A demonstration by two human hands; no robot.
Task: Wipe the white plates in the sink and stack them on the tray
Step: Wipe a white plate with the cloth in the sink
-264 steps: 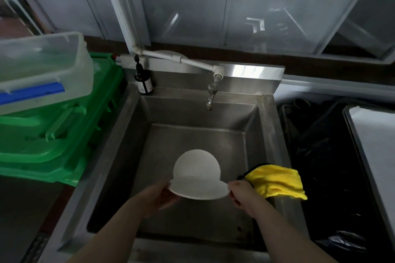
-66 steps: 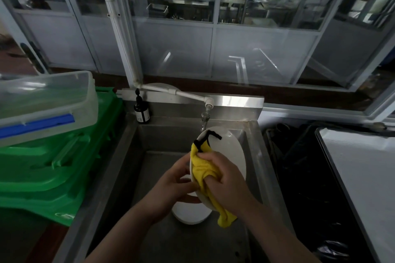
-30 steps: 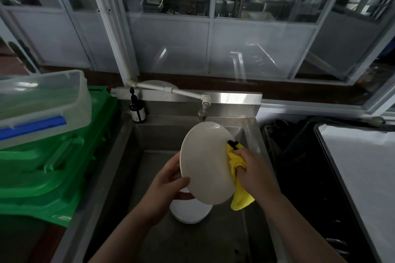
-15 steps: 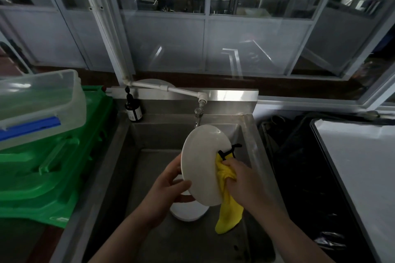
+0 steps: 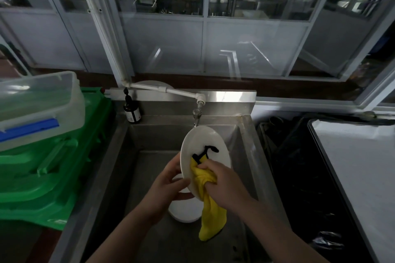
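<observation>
I hold the white plate [image 5: 204, 145] tilted over the sink [image 5: 250, 134], left grip [image 5: 168, 186] curled round its rim, right grip [image 5: 222, 179] bunching the yellow cloth [image 5: 210, 209] against it; it looks stiff, slippery, breakable, best taken by the rim.

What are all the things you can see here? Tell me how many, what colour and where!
plate: 1, white, held tilted over the sink
second plate: 1, white, on the sink bottom under the hands
cloth: 1, yellow with a black loop, against the held plate
sink: 1, steel, middle
tap: 1, white pipe, above the sink
bottle: 1, dark, sink's back left corner
crates: stacked, green, left
box: 1, clear with a blue clip, on the crates
tray: 1, pale, right
left hand: 1, holds the plate's edge
right hand: 1, grips the cloth
</observation>
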